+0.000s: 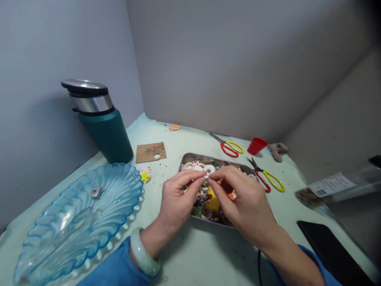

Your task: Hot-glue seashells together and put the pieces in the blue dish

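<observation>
My left hand (177,195) and my right hand (245,202) meet fingertip to fingertip, both pinched on a small white piece (206,176) that is mostly hidden by the fingers. Beneath them lies a metal tray (185,157) filled with mixed small pieces. A white disc with a dark centre (209,169) shows just behind the fingertips. Between the hands, a yellow piece (213,202) is visible among dark, green and pale bits in the tray.
A blue scalloped glass dish (119,214) and a teal bottle (108,133) stand at left, near a brown card (151,152). Red-and-yellow scissors (229,147), more scissors (266,177), a red cup (256,146), a plastic bag (333,186) and a black flat object (330,250) are at right.
</observation>
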